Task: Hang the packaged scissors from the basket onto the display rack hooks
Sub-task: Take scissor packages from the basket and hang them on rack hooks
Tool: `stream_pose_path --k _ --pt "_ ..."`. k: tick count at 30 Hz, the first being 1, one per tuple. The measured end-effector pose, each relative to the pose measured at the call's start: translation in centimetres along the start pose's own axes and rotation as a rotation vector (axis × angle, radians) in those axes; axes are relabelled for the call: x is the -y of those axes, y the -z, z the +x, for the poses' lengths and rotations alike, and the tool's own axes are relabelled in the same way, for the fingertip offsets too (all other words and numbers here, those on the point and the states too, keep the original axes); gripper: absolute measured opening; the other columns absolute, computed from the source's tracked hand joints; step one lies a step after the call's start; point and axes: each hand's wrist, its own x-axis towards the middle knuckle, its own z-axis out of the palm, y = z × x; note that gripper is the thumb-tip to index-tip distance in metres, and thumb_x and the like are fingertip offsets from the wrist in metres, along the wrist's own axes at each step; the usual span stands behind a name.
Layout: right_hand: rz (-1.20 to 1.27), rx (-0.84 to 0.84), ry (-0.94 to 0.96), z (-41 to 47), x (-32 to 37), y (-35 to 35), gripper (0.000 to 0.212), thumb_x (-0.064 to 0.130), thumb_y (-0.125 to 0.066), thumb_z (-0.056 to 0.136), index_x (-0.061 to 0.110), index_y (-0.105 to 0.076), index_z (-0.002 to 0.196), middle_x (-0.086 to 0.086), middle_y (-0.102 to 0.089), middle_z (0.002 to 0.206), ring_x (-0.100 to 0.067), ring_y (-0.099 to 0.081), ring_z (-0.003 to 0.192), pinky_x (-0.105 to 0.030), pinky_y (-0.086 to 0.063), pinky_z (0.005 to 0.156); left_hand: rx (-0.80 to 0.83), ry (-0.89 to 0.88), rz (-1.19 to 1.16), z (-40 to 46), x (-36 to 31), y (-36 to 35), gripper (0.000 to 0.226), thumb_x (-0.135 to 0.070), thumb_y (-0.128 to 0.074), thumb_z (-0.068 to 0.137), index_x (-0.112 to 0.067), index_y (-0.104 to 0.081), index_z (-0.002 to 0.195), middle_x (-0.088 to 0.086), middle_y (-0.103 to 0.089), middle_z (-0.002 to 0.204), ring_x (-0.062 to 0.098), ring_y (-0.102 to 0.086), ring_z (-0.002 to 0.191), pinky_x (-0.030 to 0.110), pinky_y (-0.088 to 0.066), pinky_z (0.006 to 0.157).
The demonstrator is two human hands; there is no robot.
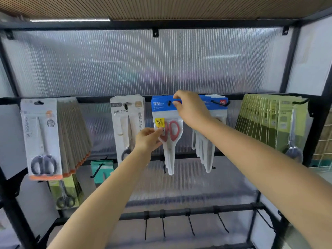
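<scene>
Here, both hands are on one pack of red-handled scissors at the middle hook.
Nearest, a bar of bare hooks [187, 219] crosses the lower rack, nothing hanging on them. Above it, the left hand [148, 140] pinches the scissors pack [168, 129] at its side, level with the handles. The right hand [191, 109] grips the pack's blue top edge, fingers curled beside its hang hole, where a black hook tip shows through. Behind hang more blue packs [214, 105], white packs [42, 137] at left, cream packs [128, 123] between, and green packs [273, 121] at right, before a ribbed panel [143, 62].
</scene>
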Motion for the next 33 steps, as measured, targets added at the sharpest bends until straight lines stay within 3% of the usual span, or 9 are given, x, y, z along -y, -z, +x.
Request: stream_pose_path --k 5,11,14,18,22,24,26,29,33 --pt "-0.109 0.016 0.016 0.5 -0.5 -0.9 0.017 0.011 -0.043 0.099 0.006 -0.053 0.111 -0.009 -0.056 0.108 -0.023 -0.053 0.09 -0.037 -0.043 0.071 -0.041 0.01 0.03 1.6 0.6 -0.6 0.011 -0.016 -0.061 0.091 -0.006 -0.057 0.09 0.017 -0.067 0.102 0.026 -0.067 0.094 0.028 -0.056 0.075" --pt "-0.141 0.029 0.023 0.9 -1.2 -1.5 0.021 0.005 -0.041 0.098 0.007 -0.051 0.116 -0.007 -0.057 0.114 -0.018 -0.053 0.099 -0.031 -0.033 0.068 -0.081 -0.024 0.08 2.4 0.8 -1.1 0.012 -0.02 -0.06 0.092 -0.013 -0.056 0.083 0.008 -0.067 0.089 0.024 -0.067 0.093 0.033 -0.055 0.082" --pt "-0.165 0.046 0.0 1.1 -1.0 -1.6 0.02 0.003 -0.042 0.097 0.007 -0.05 0.115 -0.008 -0.056 0.112 -0.021 -0.053 0.093 -0.037 -0.041 0.069 -0.112 -0.026 0.112 2.8 0.9 -1.3 0.014 -0.02 -0.061 0.092 -0.013 -0.056 0.08 0.008 -0.066 0.086 0.025 -0.067 0.091 0.035 -0.056 0.082" --pt "-0.269 0.102 -0.001 0.8 -0.6 -1.3 0.03 -0.003 -0.044 0.093 0.006 -0.046 0.122 -0.01 -0.054 0.118 -0.027 -0.055 0.101 -0.04 -0.046 0.075 -0.127 -0.032 0.175 3.3 1.0 -1.5 0.016 -0.021 -0.061 0.092 -0.013 -0.057 0.079 0.008 -0.067 0.085 0.025 -0.067 0.088 0.037 -0.056 0.082" --pt "-0.395 0.117 0.009 0.0 -0.2 -0.9 0.046 0.001 -0.048 0.092 0.008 -0.037 0.137 -0.009 -0.047 0.126 -0.026 -0.047 0.114 -0.036 -0.041 0.075 -0.141 -0.118 0.382 3.3 0.5 -1.6 0.022 -0.022 -0.057 0.093 -0.002 -0.064 0.089 0.007 -0.065 0.078 0.026 -0.065 0.079 0.031 -0.053 0.067" --pt "-0.43 0.094 -0.008 -0.8 0.0 -0.7 0.046 0.005 -0.047 0.095 0.008 -0.035 0.139 -0.009 -0.045 0.129 -0.026 -0.043 0.119 -0.038 -0.043 0.081 -0.133 -0.181 0.483 2.7 0.2 -1.6 0.023 -0.018 -0.055 0.092 0.003 -0.066 0.093 0.002 -0.059 0.069 0.022 -0.057 0.071 0.024 -0.041 0.053" --pt "-0.459 0.066 -0.023 -1.9 0.3 -0.2 0.046 0.005 -0.046 0.095 0.006 -0.034 0.14 -0.009 -0.044 0.133 -0.027 -0.041 0.124 -0.039 -0.043 0.089 -0.134 -0.271 0.616 1.8 0.1 -1.4 0.021 -0.015 -0.053 0.09 0.003 -0.064 0.091 0.001 -0.055 0.067 0.025 -0.056 0.073 0.025 -0.034 0.05" --pt "-0.492 0.047 -0.069 -4.0 0.9 0.8 0.044 0.01 -0.042 0.098 0.004 -0.035 0.141 -0.012 -0.043 0.138 -0.028 -0.04 0.128 -0.038 -0.037 0.101 -0.14 -0.363 0.673 -0.1 -0.1 -1.0 0.024 -0.015 -0.055 0.091 0.001 -0.054 0.108 0.011 -0.057 0.103 0.027 -0.055 0.099 0.031 -0.042 0.073" --pt "-0.525 0.037 -0.161 -7.9 1.9 1.6 0.036 0.018 -0.037 0.1 0.001 -0.044 0.131 -0.014 -0.05 0.13 -0.031 -0.047 0.119 -0.037 -0.036 0.094 -0.081 -0.591 0.818 -2.8 0.5 0.0 0.039 -0.015 -0.054 0.091 0.002 -0.046 0.126 0.015 -0.045 0.134 0.03 -0.043 0.122 0.039 -0.039 0.096"
